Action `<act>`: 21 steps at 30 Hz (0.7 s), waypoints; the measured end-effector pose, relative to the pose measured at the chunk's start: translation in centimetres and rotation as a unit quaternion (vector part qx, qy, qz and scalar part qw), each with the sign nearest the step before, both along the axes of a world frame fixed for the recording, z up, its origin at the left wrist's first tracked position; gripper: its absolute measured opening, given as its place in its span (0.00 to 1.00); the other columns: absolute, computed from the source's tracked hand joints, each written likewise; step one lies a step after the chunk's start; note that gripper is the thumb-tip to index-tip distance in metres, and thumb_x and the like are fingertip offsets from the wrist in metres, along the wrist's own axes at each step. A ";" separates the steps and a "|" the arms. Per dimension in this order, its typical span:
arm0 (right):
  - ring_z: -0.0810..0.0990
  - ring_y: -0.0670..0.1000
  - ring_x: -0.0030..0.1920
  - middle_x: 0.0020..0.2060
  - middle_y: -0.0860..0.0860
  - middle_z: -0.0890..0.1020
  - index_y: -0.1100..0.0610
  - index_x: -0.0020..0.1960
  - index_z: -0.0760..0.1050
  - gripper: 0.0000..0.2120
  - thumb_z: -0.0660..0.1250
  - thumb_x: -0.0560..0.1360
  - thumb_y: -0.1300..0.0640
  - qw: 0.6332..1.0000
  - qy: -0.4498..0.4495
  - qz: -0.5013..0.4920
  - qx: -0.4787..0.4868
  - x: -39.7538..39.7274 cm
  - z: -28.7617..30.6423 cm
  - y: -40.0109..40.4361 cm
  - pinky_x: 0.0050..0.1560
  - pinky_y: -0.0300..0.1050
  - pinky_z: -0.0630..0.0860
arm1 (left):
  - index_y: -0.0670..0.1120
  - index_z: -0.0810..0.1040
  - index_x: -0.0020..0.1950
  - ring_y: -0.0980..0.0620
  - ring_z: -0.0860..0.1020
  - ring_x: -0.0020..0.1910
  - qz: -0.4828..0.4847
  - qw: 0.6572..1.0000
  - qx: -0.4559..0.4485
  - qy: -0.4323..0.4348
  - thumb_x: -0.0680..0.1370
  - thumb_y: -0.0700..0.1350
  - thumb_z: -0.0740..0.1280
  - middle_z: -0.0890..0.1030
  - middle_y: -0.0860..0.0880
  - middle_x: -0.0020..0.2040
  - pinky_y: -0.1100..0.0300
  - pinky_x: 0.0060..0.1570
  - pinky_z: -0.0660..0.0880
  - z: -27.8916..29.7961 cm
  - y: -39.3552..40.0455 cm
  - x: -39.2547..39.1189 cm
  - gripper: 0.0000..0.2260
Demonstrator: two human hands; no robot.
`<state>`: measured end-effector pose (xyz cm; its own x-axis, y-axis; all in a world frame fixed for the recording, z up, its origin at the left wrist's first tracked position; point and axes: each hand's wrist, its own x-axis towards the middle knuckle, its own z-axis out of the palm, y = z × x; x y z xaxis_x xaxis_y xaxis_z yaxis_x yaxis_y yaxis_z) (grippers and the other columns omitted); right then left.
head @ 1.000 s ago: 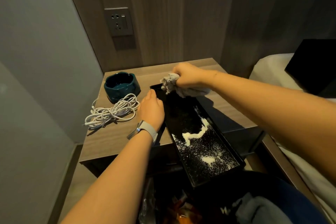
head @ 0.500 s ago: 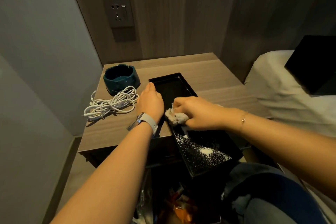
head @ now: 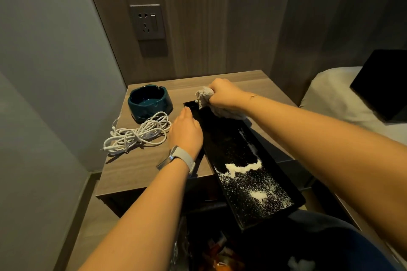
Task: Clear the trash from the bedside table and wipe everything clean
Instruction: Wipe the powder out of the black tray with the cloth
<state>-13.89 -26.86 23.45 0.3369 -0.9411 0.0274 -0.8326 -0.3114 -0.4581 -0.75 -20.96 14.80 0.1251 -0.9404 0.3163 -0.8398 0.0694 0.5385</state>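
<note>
Head view: since half a second ago the right hand (head: 223,95) has swept from mid-tray back to the far end of the black tray (head: 222,138), its fingers bunched round a crumpled cloth (head: 204,97). The left hand (head: 186,133) lies flat with straight fingers against the tray's left rim, steadying it. The tray juts off the desk (head: 136,167) edge over a trash bag below — white powder (head: 244,167) is heaped toward its near end. The tray looks stiff, light and slick, likely to tip; hold the rim. The cloth is soft — a fist grip suits it.
</note>
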 end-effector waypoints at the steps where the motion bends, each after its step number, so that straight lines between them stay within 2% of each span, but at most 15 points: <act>1: 0.78 0.57 0.41 0.37 0.56 0.78 0.61 0.41 0.77 0.03 0.66 0.72 0.61 1.000 -0.005 -0.011 0.001 0.9 -0.5 -0.5 0.37 0.44 0.70 | 0.41 0.70 0.54 0.39 0.75 0.48 0.000 1.000 -0.001 0.002 0.80 0.40 0.54 0.76 0.41 0.50 0.45 0.46 0.73 0.0 0.1 0.0 0.08; 3: 0.76 0.56 0.39 0.37 0.55 0.78 0.62 0.42 0.77 0.03 0.67 0.72 0.61 1.000 -0.011 -0.020 -0.009 2.2 -1.5 -0.7 0.34 0.43 0.68 | 0.41 0.69 0.52 0.40 0.75 0.46 0.005 1.000 -0.004 0.006 0.79 0.39 0.54 0.76 0.41 0.48 0.46 0.42 0.72 0.1 0.1 0.0 0.05; 5: 0.74 0.57 0.37 0.36 0.57 0.77 0.59 0.36 0.73 0.05 0.65 0.71 0.63 0.999 0.015 -0.006 -0.049 2.5 -2.4 -0.3 0.31 0.43 0.62 | 0.41 0.69 0.53 0.39 0.76 0.46 0.011 1.000 -0.006 0.007 0.79 0.39 0.54 0.76 0.41 0.48 0.47 0.42 0.72 0.0 0.0 0.1 0.07; 8: 0.73 0.55 0.37 0.36 0.55 0.76 0.52 0.29 0.64 0.14 0.63 0.69 0.65 0.994 0.043 0.044 -0.086 2.3 -3.6 0.6 0.32 0.43 0.61 | 0.40 0.70 0.66 0.39 0.76 0.54 0.010 1.000 0.005 0.008 0.79 0.39 0.54 0.77 0.40 0.58 0.47 0.50 0.72 0.0 -0.1 0.1 0.16; 10: 0.74 0.55 0.39 0.35 0.52 0.71 0.49 0.28 0.62 0.17 0.63 0.70 0.64 0.993 0.046 0.080 -0.074 2.7 -3.4 1.5 0.35 0.44 0.63 | 0.42 0.67 0.71 0.39 0.75 0.59 0.003 1.000 0.015 0.017 0.79 0.38 0.54 0.74 0.41 0.65 0.47 0.57 0.73 0.2 0.0 0.0 0.20; 12: 0.73 0.54 0.35 0.31 0.50 0.68 0.51 0.27 0.63 0.17 0.63 0.71 0.64 0.993 0.047 0.102 -0.043 2.9 -2.5 2.4 0.34 0.44 0.62 | 0.43 0.69 0.70 0.40 0.75 0.59 0.003 0.999 0.022 0.034 0.78 0.39 0.54 0.75 0.41 0.64 0.47 0.57 0.73 0.3 0.2 0.0 0.20; 14: 0.70 0.52 0.30 0.28 0.52 0.70 0.54 0.27 0.65 0.17 0.63 0.72 0.65 0.992 0.039 0.120 -0.003 2.2 -1.9 3.4 0.31 0.43 0.62 | 0.43 0.69 0.68 0.41 0.75 0.59 0.012 0.998 0.041 0.047 0.77 0.39 0.54 0.76 0.41 0.64 0.47 0.57 0.73 0.6 0.5 -0.1 0.19; 16: 0.74 0.56 0.34 0.34 0.58 0.76 0.59 0.32 0.71 0.09 0.63 0.70 0.66 0.989 0.057 0.138 0.013 0.7 -1.8 4.7 0.33 0.49 0.67 | 0.41 0.67 0.68 0.40 0.74 0.60 0.007 0.998 0.060 0.030 0.77 0.39 0.55 0.74 0.40 0.65 0.46 0.58 0.72 0.8 0.9 -0.1 0.18; 18: 0.76 0.58 0.40 0.42 0.60 0.77 0.60 0.38 0.71 0.04 0.63 0.70 0.65 0.982 0.089 0.167 0.013 -0.9 -1.7 6.4 0.41 0.55 0.72 | 0.39 0.67 0.66 0.39 0.74 0.58 0.002 0.998 0.057 0.006 0.79 0.40 0.55 0.74 0.39 0.63 0.45 0.56 0.72 1.0 1.2 -0.2 0.16; 20: 0.74 0.55 0.43 0.45 0.55 0.74 0.56 0.36 0.68 0.08 0.64 0.71 0.65 0.972 0.111 0.208 0.018 -2.2 -1.4 8.4 0.40 0.51 0.71 | 0.37 0.67 0.67 0.38 0.74 0.58 0.009 0.998 0.059 -0.001 0.80 0.40 0.54 0.74 0.38 0.63 0.45 0.56 0.72 1.2 1.1 -0.4 0.16; 21: 0.72 0.53 0.42 0.45 0.52 0.72 0.53 0.34 0.67 0.11 0.64 0.71 0.65 0.967 0.116 0.228 0.020 -2.7 -1.1 9.5 0.39 0.46 0.68 | 0.37 0.68 0.67 0.37 0.74 0.58 0.012 0.998 0.060 -0.002 0.81 0.40 0.54 0.74 0.38 0.63 0.45 0.56 0.72 1.2 1.0 -0.4 0.16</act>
<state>-16.62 -17.36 22.32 0.7089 -0.6928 -0.1323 -0.6953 -0.6550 -0.2959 -1.17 -19.93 15.97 0.1481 -0.9681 0.2019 -0.8423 -0.0165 0.5388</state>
